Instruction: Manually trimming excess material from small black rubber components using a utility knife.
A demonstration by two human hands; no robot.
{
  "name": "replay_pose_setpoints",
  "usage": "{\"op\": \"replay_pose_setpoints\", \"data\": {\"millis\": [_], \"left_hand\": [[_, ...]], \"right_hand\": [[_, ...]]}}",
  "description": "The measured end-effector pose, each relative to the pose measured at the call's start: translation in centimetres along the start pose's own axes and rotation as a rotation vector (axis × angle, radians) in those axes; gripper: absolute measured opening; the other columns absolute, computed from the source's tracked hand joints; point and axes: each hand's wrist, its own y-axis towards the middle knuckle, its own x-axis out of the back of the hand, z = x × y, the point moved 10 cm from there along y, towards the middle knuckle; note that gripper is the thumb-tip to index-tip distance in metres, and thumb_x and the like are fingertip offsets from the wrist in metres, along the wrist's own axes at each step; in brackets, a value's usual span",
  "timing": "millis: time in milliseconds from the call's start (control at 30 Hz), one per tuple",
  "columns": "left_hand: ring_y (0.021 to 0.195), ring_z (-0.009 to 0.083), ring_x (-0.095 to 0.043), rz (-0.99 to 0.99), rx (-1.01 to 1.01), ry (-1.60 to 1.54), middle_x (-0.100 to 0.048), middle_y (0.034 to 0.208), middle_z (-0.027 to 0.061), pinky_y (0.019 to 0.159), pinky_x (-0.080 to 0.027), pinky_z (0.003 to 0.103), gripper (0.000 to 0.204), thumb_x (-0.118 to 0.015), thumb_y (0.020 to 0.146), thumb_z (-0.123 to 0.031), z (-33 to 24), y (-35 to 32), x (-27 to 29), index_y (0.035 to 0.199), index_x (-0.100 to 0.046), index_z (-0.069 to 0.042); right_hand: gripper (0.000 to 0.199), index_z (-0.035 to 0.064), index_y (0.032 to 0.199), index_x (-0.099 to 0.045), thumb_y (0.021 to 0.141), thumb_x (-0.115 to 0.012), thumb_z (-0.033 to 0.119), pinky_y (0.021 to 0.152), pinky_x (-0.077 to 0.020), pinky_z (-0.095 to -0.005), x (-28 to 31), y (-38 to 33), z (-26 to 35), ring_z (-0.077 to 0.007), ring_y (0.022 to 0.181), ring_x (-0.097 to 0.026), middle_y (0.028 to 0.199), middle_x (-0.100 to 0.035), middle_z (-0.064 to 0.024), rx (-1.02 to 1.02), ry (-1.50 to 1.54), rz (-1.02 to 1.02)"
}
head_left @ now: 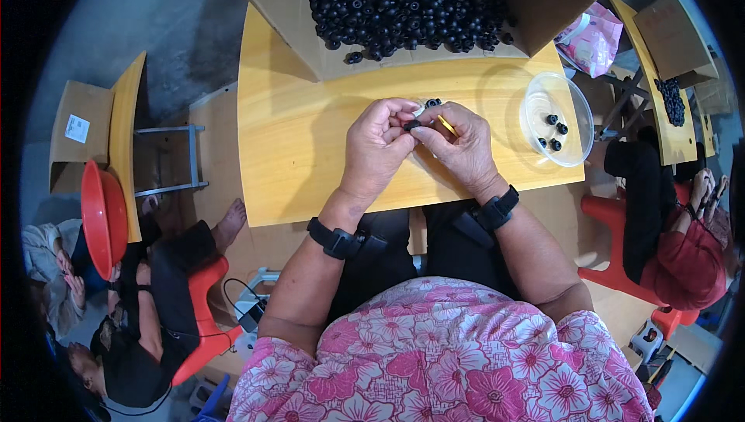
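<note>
At the middle of the yellow table (295, 150), the left hand (378, 143) pinches a small black ring (412, 124) against the right hand (458, 147), which also grips a thin yellow stick (447, 125). Near the right edge stands a clear bowl (535, 104).

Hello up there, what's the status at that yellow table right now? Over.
Left hand and right hand both pinch one small black rubber part over the yellow table. Cardboard box of black parts behind. Clear bowl at right. Nothing blocking.
</note>
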Motion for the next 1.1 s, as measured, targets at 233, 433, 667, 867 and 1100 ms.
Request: {"op": "replay_pose_setpoints", "data": {"millis": [233,433,667,867,1100], "left_hand": [[0.086,0.0087,-0.057,0.041,0.102,-0.005,-0.058,0.096,0.0044,0.078,-0.050,0.021,0.028,-0.059,0.083,0.006,0.1,-0.1,-0.3,0.110,-0.056,0.002],[0.076,0.0083,-0.059,0.114,0.120,0.017,-0.064,0.090,0.0054,0.069,-0.050,0.021,0.021,-0.060,0.085,0.000,0.3,0.0,0.0,0.106,-0.061,0.003],[0.073,0.0093,-0.059,0.162,0.299,-0.015,-0.063,0.088,0.0060,0.067,-0.051,0.022,0.019,-0.061,0.084,0.000,0.8,0.3,-0.4,0.103,-0.061,0.002],[0.070,0.0089,-0.060,0.137,0.329,-0.121,-0.063,0.084,0.0062,0.065,-0.051,0.021,0.017,-0.063,0.085,-0.003,2.0,0.2,-0.1,0.099,-0.061,0.004],[0.071,0.0105,-0.059,0.258,0.369,-0.148,-0.060,0.086,0.0046,0.065,-0.050,0.022,0.018,-0.065,0.084,-0.005,2.6,0.0,-0.5,0.100,-0.058,0.000]], "right_hand": [[0.012,0.0024,0.083,-0.065,0.076,-0.071,0.011,0.062,-0.0469,-0.0251,0.7,-0.1,-0.2,-0.0117,0.068,-0.059,0.075,-0.064,-0.0066,0.014,0.044,-0.073],[0.011,0.0020,0.079,-0.064,0.077,-0.070,0.012,0.063,-0.0463,-0.0249,0.8,-0.1,0.2,-0.0126,0.068,-0.059,0.073,-0.063,-0.0056,-0.011,0.051,-0.021],[0.011,0.0015,0.077,-0.064,0.078,-0.070,0.012,0.064,-0.0461,-0.0251,0.9,-0.2,-0.2,-0.0130,0.068,-0.058,0.072,-0.062,-0.0053,-0.060,0.133,-0.014],[0.011,0.0019,0.076,-0.064,0.078,-0.070,0.011,0.063,-0.0457,-0.0249,0.9,-0.2,-0.1,-0.0119,0.068,-0.057,0.072,-0.062,-0.0047,-0.056,0.076,-0.016],[0.013,0.0022,0.075,-0.062,0.079,-0.068,0.012,0.061,-0.0436,-0.0252,0.5,-0.2,0.0,-0.0116,0.065,-0.054,0.071,-0.060,-0.0046,-0.034,0.080,0.033]]}}
